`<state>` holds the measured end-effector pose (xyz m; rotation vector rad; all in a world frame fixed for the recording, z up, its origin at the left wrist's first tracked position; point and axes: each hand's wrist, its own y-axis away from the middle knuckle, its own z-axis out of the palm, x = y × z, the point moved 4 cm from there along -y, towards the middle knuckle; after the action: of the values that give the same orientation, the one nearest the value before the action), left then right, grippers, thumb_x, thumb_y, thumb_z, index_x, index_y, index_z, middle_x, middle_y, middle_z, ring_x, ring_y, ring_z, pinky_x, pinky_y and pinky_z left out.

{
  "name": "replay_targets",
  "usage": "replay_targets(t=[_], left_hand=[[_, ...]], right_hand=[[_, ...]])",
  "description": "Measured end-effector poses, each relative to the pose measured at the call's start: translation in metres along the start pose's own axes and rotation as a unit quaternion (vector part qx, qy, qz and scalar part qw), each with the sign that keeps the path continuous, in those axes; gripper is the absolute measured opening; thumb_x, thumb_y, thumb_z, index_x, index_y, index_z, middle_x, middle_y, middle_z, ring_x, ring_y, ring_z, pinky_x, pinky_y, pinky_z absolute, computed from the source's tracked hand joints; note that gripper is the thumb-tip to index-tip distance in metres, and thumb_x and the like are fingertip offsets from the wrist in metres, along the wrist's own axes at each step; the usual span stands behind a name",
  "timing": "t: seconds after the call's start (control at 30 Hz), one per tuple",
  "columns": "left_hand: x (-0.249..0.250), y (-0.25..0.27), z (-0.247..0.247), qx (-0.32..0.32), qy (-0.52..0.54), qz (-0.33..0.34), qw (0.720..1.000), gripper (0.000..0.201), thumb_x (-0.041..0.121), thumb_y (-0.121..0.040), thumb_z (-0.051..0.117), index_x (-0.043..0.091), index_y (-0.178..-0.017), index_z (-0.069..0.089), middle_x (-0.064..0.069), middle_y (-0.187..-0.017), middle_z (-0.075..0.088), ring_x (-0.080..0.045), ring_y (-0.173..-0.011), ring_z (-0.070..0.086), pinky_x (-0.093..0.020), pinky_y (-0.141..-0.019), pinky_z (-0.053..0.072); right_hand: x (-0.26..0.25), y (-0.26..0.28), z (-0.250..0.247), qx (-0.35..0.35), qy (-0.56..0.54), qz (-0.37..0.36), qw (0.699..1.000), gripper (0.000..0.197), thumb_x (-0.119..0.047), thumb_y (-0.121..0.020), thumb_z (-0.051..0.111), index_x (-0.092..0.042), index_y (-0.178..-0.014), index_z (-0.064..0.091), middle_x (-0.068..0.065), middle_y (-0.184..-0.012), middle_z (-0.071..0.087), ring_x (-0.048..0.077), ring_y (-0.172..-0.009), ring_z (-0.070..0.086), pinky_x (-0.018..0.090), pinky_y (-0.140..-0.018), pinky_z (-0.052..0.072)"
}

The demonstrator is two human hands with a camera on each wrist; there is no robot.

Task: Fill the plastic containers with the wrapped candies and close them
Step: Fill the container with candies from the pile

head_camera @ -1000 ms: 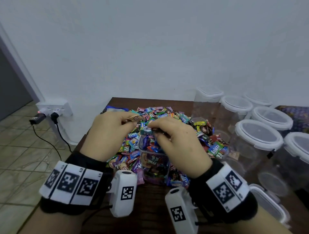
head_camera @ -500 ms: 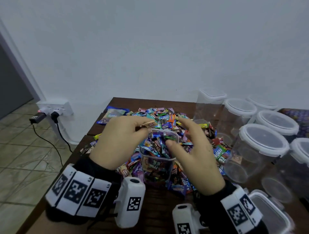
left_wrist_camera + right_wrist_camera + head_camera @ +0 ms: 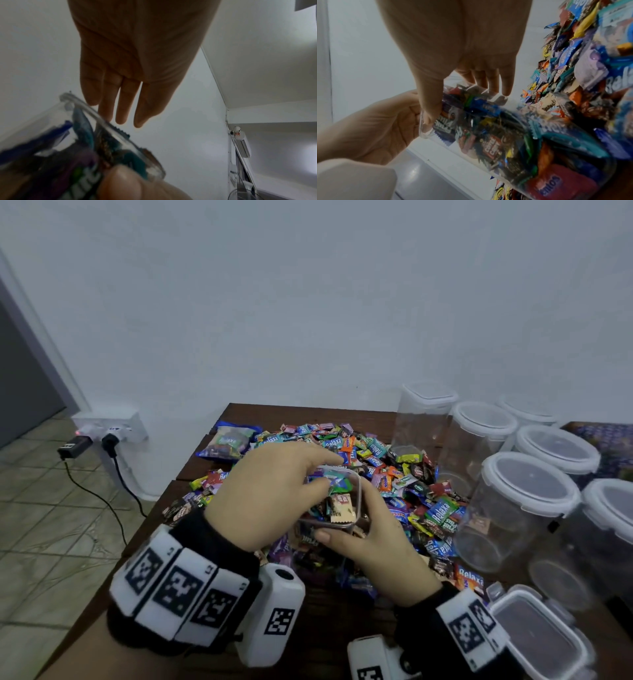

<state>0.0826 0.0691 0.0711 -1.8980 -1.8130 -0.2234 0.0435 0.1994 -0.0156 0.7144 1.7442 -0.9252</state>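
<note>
A clear square container (image 3: pixel 358 491), packed with wrapped candies, stands in front of the candy pile (image 3: pixel 394 474) and leans toward me. My right hand (image 3: pixel 363 529) grips it at the rim, thumb on the near wall and fingers on the far side, as the right wrist view shows on the container (image 3: pixel 505 135). My left hand (image 3: pixel 308 470) hovers over the mouth with straight fingers (image 3: pixel 120 108) and holds nothing. A tan candy (image 3: pixel 342 508) lies on top of the filling. The container rim (image 3: pixel 102 121) sits just under the left fingertips.
Several empty clear jars with white lids (image 3: pixel 527 491) crowd the right side, with a tall lidless one (image 3: pixel 424 419) behind. A lidded rectangular box (image 3: pixel 537 638) sits at the near right. A candy bag (image 3: pixel 227 441) lies at the far left corner. The table drops off on the left toward a wall socket (image 3: pixel 109 429).
The left hand let go of the tan candy, which now lies in the container. The right hand left the opening and took hold of the container's rim, tilting it toward me.
</note>
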Motion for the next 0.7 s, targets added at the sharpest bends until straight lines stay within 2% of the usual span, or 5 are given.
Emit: replay_targets(t=[0.07, 0.2, 0.43, 0.6, 0.7], left_hand=[[0.003, -0.001, 0.004, -0.013, -0.017, -0.005, 1.0, 0.029, 0.031, -0.091, 0.055, 0.037, -0.118, 0.065, 0.016, -0.105, 0.065, -0.001, -0.09, 0.056, -0.023, -0.083, 0.042], [0.007, -0.002, 0.016, -0.04, -0.077, 0.004, 0.996, 0.024, 0.034, -0.092, 0.053, 0.034, -0.111, 0.067, 0.011, -0.115, 0.065, -0.008, -0.103, 0.058, -0.03, -0.089, 0.043], [0.004, 0.002, 0.021, -0.007, -0.053, 0.003, 0.999, 0.022, 0.035, -0.091, 0.054, 0.034, -0.109, 0.067, 0.011, -0.109, 0.065, -0.008, -0.097, 0.058, -0.031, -0.086, 0.044], [0.0, 0.004, 0.024, 0.022, -0.02, 0.011, 0.999, 0.022, 0.039, -0.091, 0.054, 0.033, -0.106, 0.068, 0.01, -0.106, 0.066, -0.008, -0.096, 0.059, -0.033, -0.087, 0.045], [-0.002, 0.004, 0.024, 0.029, 0.001, 0.015, 0.999, 0.028, 0.045, -0.089, 0.05, 0.033, -0.107, 0.069, 0.01, -0.106, 0.067, -0.008, -0.097, 0.059, -0.033, -0.087, 0.046]], right_hand=[[0.001, 0.0, 0.0, 0.001, 0.006, 0.007, 1.0, 0.062, -0.035, -0.067, 0.077, -0.055, -0.115, 0.044, -0.028, -0.116, 0.057, -0.003, -0.111, 0.056, 0.021, -0.091, 0.046], [0.007, 0.0, 0.001, 0.005, 0.025, 0.015, 1.0, 0.071, -0.047, -0.064, 0.074, -0.047, -0.128, 0.042, -0.021, -0.126, 0.055, 0.005, -0.121, 0.051, 0.04, -0.102, 0.043], [0.027, 0.007, -0.006, -0.017, 0.147, 0.021, 0.989, 0.08, -0.062, -0.062, 0.069, -0.052, -0.133, 0.033, -0.021, -0.137, 0.043, 0.004, -0.129, 0.039, 0.041, -0.106, 0.037], [0.06, 0.008, -0.015, -0.125, 0.341, 0.103, 0.926, 0.126, -0.08, -0.045, 0.053, -0.029, -0.151, 0.008, -0.009, -0.158, 0.005, 0.016, -0.145, 0.004, 0.045, -0.117, 0.017], [0.063, 0.007, -0.018, -0.163, 0.402, 0.164, 0.886, 0.112, -0.067, -0.059, 0.05, -0.027, -0.151, -0.001, -0.004, -0.159, -0.009, 0.019, -0.146, -0.009, 0.044, -0.119, 0.008]])
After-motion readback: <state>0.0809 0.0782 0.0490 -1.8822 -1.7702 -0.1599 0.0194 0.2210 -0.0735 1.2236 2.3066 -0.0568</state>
